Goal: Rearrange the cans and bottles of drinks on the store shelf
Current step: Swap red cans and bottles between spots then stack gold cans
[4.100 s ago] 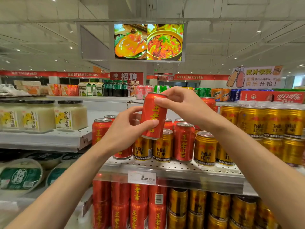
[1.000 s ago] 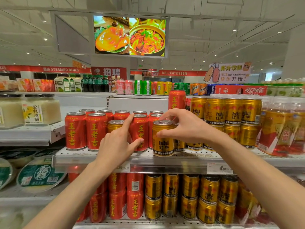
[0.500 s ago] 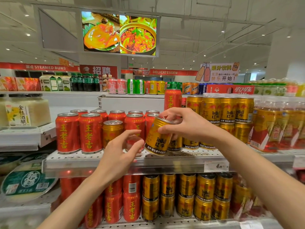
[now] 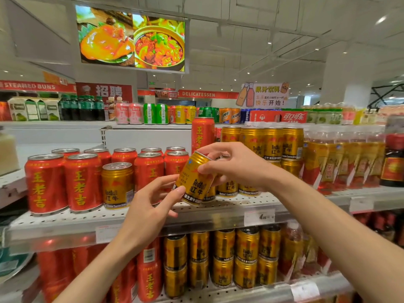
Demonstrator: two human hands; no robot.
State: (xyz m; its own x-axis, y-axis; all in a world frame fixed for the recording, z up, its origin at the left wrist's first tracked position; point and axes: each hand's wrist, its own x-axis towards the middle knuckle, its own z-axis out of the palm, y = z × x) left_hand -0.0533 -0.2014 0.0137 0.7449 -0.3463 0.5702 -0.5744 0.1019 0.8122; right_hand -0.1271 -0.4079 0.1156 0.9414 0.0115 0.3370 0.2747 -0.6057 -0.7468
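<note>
A gold Red Bull can (image 4: 194, 180) is tilted in the air just above the white perforated shelf (image 4: 72, 217). My right hand (image 4: 236, 165) grips its upper part with curled fingers. My left hand (image 4: 150, 208) holds its lower end between thumb and fingers. Several red cans (image 4: 47, 182) stand in rows on the shelf's left half. One gold can (image 4: 118, 184) stands among them. More gold cans (image 4: 273, 143) are stacked to the right behind my right hand. A tall red can (image 4: 202, 133) stands behind the held can.
Gold bottles (image 4: 341, 162) and a dark bottle (image 4: 393, 158) fill the shelf's right end. The lower shelf holds red cans (image 4: 148, 278) and gold cans (image 4: 244, 256). Price tags (image 4: 259, 216) hang on the shelf's front edge. Other drinks line a far shelf (image 4: 153, 113).
My right hand has lifted the gold can off the shelf and tilted it. My left hand has risen and taken hold of its lower end. The view has shifted right.
</note>
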